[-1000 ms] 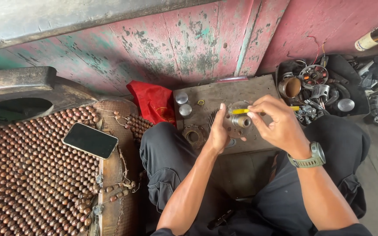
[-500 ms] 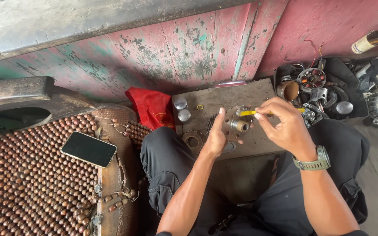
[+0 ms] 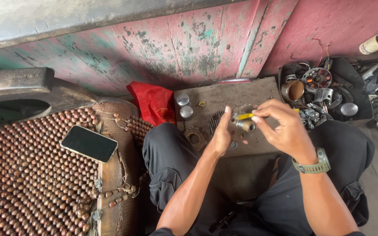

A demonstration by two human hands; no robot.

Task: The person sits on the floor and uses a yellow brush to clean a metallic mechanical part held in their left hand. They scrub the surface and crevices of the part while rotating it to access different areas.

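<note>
My left hand (image 3: pixel 221 135) holds up a round metal engine part (image 3: pixel 243 122) with a short shaft sticking out of its face, above the wooden board (image 3: pixel 228 94). My right hand (image 3: pixel 285 129), with a green watch on the wrist, pinches a thin yellow-handled tool (image 3: pixel 244 116) and keeps its tip against the part just above the shaft. Both hands meet over my knees in dark trousers.
On the board stand two small metal cylinders (image 3: pixel 184 105) and a rusty ring gear (image 3: pixel 194 137). A red cloth (image 3: pixel 152 101) lies to the left, a phone (image 3: pixel 89 143) on a beaded seat mat (image 3: pixel 31 175). A black tray of engine parts (image 3: pixel 324 89) sits right, by a peeling red wall.
My right hand has slid the yellow tool a little to the left across the part. The left hand keeps the same hold; the view shifts slightly.
</note>
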